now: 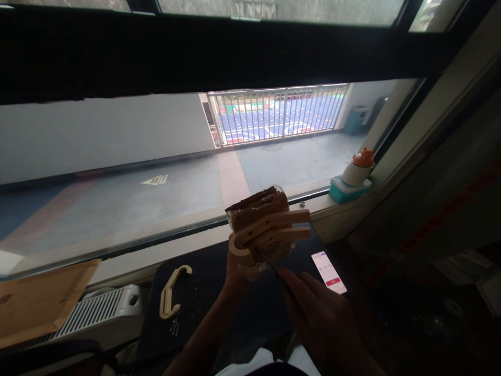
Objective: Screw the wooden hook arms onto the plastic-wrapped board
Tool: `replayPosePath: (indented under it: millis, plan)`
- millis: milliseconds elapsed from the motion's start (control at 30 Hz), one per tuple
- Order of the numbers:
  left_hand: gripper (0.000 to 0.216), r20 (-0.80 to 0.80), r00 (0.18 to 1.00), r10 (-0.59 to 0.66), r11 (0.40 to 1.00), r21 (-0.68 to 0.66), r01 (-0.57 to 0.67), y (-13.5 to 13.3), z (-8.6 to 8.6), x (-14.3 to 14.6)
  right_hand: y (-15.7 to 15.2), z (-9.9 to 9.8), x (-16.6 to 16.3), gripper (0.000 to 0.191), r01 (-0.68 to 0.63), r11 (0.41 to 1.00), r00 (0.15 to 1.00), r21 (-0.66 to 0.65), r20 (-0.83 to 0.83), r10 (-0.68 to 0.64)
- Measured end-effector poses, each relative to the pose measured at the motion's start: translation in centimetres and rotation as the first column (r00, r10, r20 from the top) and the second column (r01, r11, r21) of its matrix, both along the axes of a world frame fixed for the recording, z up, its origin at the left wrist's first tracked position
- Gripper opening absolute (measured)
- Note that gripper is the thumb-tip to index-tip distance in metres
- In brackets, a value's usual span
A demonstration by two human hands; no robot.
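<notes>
The left hand (236,272) has its fingers wrapped around a pale wooden piece (279,219) over the middle of the desk (250,318), with a film-wrapped brown bundle (256,206) just behind it. At five o'clock from the piece, the right hand (313,305) grips a dark slim tool (271,262) pointed at the wood; in this shade, its tip seems to meet it. A hooked wooden part (169,295) lies at eight o'clock beside some screws (175,327), a lit phone (329,272) at four.
</notes>
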State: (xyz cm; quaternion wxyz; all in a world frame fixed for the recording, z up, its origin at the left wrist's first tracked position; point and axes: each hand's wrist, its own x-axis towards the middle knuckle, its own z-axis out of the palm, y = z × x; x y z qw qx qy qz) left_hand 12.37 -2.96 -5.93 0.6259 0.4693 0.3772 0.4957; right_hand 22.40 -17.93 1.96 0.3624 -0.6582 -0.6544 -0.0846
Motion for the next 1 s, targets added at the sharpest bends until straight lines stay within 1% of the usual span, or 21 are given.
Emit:
replayPosePath:
  millis: [167,267,400,500,600,700,767,900,1000]
  plan:
    - [0.068,0.012,1.000,0.006,1.000,-0.023,-0.006,-0.16,0.66,0.10,-0.29,-0.03,-0.10,0.029,-0.027,0.999,0.983,-0.035,-0.184,0.020]
    - [0.067,0.027,1.000,0.009,1.000,-0.012,-0.009,-0.26,0.78,0.03,-0.45,-0.08,-0.07,0.029,-0.029,0.998,0.976,-0.055,-0.219,0.016]
    - [0.068,0.013,1.000,0.001,1.000,-0.013,-0.001,-0.33,0.65,-0.08,-0.50,0.05,-0.06,0.030,-0.009,0.999,0.986,-0.050,-0.165,0.000]
    - [0.066,0.009,1.000,0.028,1.000,0.005,-0.028,-0.38,0.68,-0.11,-0.46,0.17,0.01,0.026,0.011,1.000,0.996,-0.006,-0.085,-0.012]
    - [0.065,-0.021,0.999,0.025,1.000,0.016,-0.025,-0.49,0.88,-0.10,-0.42,0.07,0.07,0.024,-0.010,1.000,1.000,0.023,0.025,0.010]
    - [0.067,-0.046,0.998,0.032,0.999,0.015,-0.032,-0.56,0.94,-0.03,-0.39,-0.11,0.02,0.026,-0.006,1.000,0.998,0.026,0.056,0.004]
    - [0.071,-0.032,0.999,0.044,0.999,0.014,-0.043,-0.52,0.81,0.02,-0.36,-0.14,-0.03,0.026,-0.005,1.000,1.000,0.023,0.001,0.005]
    - [0.074,0.000,0.999,0.040,0.999,-0.001,-0.040,-0.46,0.62,0.02,-0.36,-0.18,-0.02,0.028,-0.046,0.999,0.980,-0.024,-0.197,0.041]
    - [0.070,0.000,0.999,0.038,0.999,0.006,-0.038,-0.51,0.84,-0.07,-0.41,-0.29,0.02,0.029,-0.055,0.997,0.967,-0.057,-0.250,0.039]
